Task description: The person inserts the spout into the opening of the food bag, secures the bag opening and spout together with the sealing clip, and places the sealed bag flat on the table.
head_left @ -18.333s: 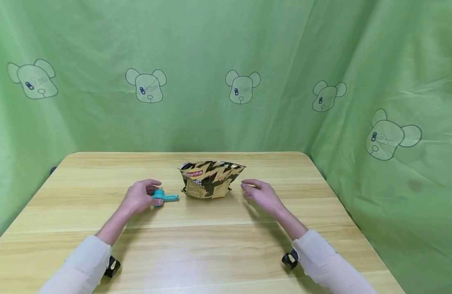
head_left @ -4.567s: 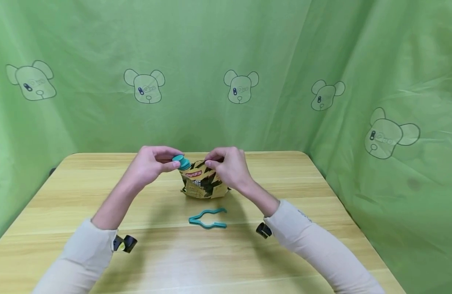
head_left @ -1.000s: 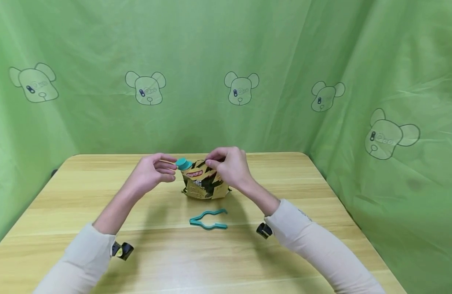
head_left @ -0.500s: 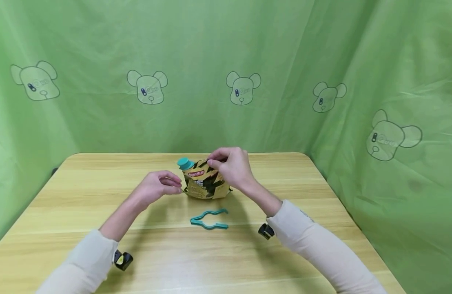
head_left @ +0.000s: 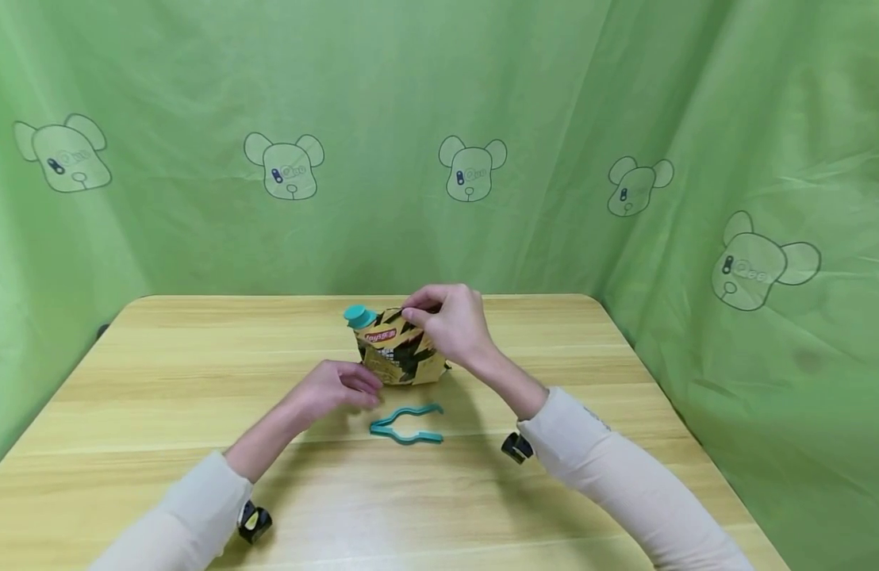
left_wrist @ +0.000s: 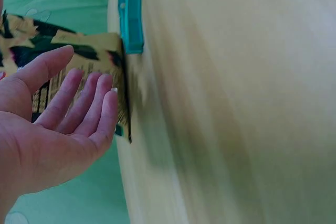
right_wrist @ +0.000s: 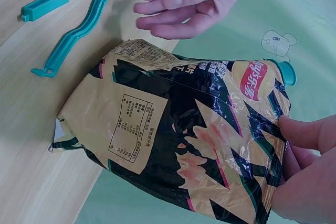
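Observation:
A gold and black potato chip bag (head_left: 405, 366) stands upright on the table. My right hand (head_left: 457, 323) pinches its top edge, thumb in front. A teal pour spout with a round cap (head_left: 358, 316) sits in the bag's upper left corner. In front of the bag lies a teal bag clip (head_left: 432, 438), its two arms spread apart and the joined end pointing left. My left hand (head_left: 337, 387) hovers just behind the clip's joined end and overlaps the bag's lower left corner. In the left wrist view its loosely bent fingers (left_wrist: 107, 109) hold nothing.
The wooden table (head_left: 197, 349) reaches back to a green curtain (head_left: 382, 238) printed with bear heads, which also runs along the right side. A black wrist camera (head_left: 254, 523) sits at the left cuff, and another black camera (head_left: 516, 448) at the right cuff.
Earlier my left hand held the teal spout at the bag's corner; it has let go and moved down and right toward the clip. My right hand keeps its pinch on the bag.

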The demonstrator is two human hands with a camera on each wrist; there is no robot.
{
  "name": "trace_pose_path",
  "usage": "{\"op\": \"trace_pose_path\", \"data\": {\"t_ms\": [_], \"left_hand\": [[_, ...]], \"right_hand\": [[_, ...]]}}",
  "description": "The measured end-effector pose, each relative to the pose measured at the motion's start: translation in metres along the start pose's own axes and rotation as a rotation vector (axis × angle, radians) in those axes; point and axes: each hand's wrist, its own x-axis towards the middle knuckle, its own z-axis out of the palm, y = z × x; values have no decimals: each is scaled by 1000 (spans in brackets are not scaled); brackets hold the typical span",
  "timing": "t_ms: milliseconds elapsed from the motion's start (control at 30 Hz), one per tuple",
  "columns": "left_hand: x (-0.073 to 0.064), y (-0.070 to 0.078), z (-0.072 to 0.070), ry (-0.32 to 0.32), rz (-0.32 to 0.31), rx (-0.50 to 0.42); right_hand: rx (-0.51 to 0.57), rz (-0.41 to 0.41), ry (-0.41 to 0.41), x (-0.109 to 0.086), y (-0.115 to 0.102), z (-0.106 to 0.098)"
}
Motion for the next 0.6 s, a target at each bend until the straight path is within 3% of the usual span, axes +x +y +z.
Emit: {"op": "trace_pose_path", "data": {"t_ms": [600], "left_hand": [[4,-8,31,-7,37,106]], "right_hand": [[-1,-7,3,-1,1,0]]}}
